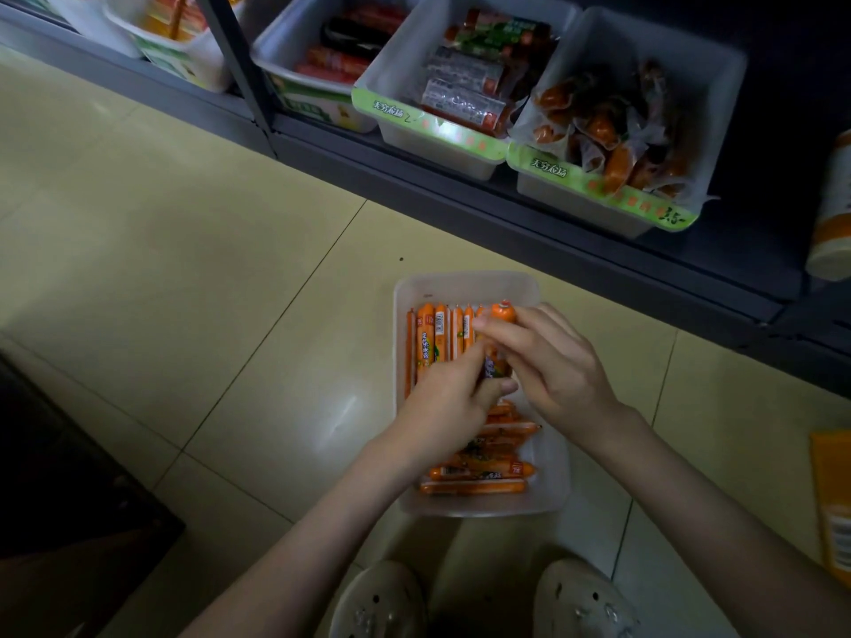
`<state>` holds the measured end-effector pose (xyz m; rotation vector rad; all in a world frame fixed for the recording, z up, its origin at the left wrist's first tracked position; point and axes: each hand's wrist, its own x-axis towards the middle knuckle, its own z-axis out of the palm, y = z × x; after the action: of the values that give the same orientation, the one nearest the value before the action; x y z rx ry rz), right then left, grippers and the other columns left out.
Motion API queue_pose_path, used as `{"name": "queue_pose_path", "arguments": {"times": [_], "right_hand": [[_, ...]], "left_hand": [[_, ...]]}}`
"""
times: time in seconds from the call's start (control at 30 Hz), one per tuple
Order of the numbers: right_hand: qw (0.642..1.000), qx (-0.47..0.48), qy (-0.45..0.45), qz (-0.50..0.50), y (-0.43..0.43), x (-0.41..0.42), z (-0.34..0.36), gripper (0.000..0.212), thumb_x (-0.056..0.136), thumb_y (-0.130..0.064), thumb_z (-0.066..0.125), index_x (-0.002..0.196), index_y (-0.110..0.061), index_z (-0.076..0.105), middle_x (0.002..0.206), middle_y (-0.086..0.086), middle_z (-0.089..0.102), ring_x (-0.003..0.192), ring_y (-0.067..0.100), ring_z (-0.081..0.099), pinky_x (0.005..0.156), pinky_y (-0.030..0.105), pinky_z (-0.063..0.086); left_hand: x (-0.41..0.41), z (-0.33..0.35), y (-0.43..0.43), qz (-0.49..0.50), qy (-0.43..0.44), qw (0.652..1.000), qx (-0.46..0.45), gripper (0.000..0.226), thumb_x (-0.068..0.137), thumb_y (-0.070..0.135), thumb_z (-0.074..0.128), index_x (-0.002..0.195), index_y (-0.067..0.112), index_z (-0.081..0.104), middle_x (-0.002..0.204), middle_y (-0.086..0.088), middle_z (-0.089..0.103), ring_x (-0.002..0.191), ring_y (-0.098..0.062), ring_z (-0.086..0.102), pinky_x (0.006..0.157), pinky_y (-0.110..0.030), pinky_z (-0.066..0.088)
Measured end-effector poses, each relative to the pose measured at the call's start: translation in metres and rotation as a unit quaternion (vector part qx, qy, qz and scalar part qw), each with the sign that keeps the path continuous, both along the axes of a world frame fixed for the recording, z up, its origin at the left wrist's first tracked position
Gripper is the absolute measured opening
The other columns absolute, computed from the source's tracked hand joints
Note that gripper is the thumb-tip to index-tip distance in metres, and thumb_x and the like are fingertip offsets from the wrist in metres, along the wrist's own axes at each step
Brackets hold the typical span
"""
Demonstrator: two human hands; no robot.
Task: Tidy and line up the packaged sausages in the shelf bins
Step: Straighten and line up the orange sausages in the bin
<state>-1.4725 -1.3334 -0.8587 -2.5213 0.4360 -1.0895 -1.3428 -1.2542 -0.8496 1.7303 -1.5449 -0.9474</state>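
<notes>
Dark block (69, 499): low at the left edge, on the beige tiled floor (207, 269); too dim to tell what it is.
Far-left white plastic bin (212, 62): on the grey metal shelf (460, 195), holding orange and yellow packs, partly cut off by the frame.
White bin of red sausages (276, 48): next along the shelf, with red and dark sticks lying crosswise inside.
Clear plastic tray (465, 283): on the floor in front of the shelf, just beyond two pale clogs (377, 600).
Lined-up row (430, 343): thin orange packaged sausages lying side by side, lengthwise, in the far left part of the tray.
Loose pile (479, 481): more orange sausages lying crosswise and overlapping at the near end of the tray.
Left hand (442, 402): over the middle of the tray, fingers curled, thumb pressed on the lower end of one orange sausage stick (503, 313).
Stick's place: raised over the tray at the right end of the row, its crimped tip showing past the fingers.
Right hand (552, 366): touching the left hand, fingertips pinching the same stick near its upper end.
Middle white bin (442, 154): green label strip on its front; grey-and-red and green-wrapped sausage packs stacked inside.
Right white bin (575, 200): clear packs of brown-orange sausages heaped untidily; "3.5" handwritten on its green strip.
Orange-and-white canister (833, 209): at the right edge, beside the shelf.
Yellow package (833, 499): on the floor at the lower right edge, cut off.
</notes>
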Motion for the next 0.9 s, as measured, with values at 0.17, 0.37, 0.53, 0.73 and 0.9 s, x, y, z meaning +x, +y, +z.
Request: {"name": "queue_pose_path", "arguments": {"times": [0.17,0.37,0.53,0.73,0.9], "right_hand": [[0.998,0.020,0.048,-0.047,-0.010,-0.007,-0.011,0.022,0.096,-0.011,0.050,0.117,-0.015,0.055,0.093,0.012,0.061,0.083,0.028,0.056,0.075,0.035,0.048],[0.978,0.033,0.147,-0.144,-0.017,-0.015,-0.033,0.029,0.095,-0.013,0.044,0.117,-0.012,0.062,0.087,0.004,0.062,0.084,0.021,0.055,0.064,0.033,0.047],[0.931,0.142,0.280,-0.188,-0.017,-0.007,-0.052,0.021,0.091,-0.021,0.039,0.079,-0.012,0.053,0.071,0.003,0.056,0.072,0.026,0.057,0.054,0.029,0.035],[0.760,0.450,0.402,-0.240,-0.015,0.026,-0.124,0.031,0.095,-0.017,0.052,0.122,-0.008,0.042,0.117,0.011,0.056,0.103,0.028,0.059,0.076,0.032,0.046],[0.687,0.562,0.308,-0.342,-0.024,0.037,-0.168,0.030,0.089,-0.022,0.065,0.114,-0.009,0.056,0.112,0.010,0.065,0.096,0.025,0.065,0.082,0.036,0.053]], "left_hand": [[0.008,-0.008,-0.002,-0.002,-0.084,0.996,-0.012,0.033,0.096,0.034,0.051,0.124,0.017,0.050,0.088,-0.004,0.065,0.085,-0.028,0.060,0.061,-0.031,0.033],[0.025,-0.022,-0.016,0.016,-0.251,0.968,-0.005,0.037,0.098,0.034,0.044,0.132,0.020,0.050,0.105,-0.009,0.065,0.093,-0.033,0.060,0.062,-0.032,0.034],[0.022,-0.065,-0.019,-0.007,-0.326,0.945,-0.012,0.025,0.084,0.021,0.068,0.108,0.012,0.064,0.087,-0.009,0.066,0.078,-0.031,0.065,0.059,-0.032,0.050],[-0.001,-0.131,0.005,-0.178,-0.346,0.891,0.235,0.062,0.099,0.029,0.041,0.151,0.017,0.008,0.152,-0.011,0.026,0.140,-0.030,0.025,0.114,-0.043,0.021],[0.003,-0.140,0.008,-0.203,-0.376,0.874,0.231,0.067,0.102,0.032,0.035,0.150,0.013,-0.007,0.156,-0.013,0.017,0.142,-0.032,0.019,0.116,-0.044,0.018]]}}
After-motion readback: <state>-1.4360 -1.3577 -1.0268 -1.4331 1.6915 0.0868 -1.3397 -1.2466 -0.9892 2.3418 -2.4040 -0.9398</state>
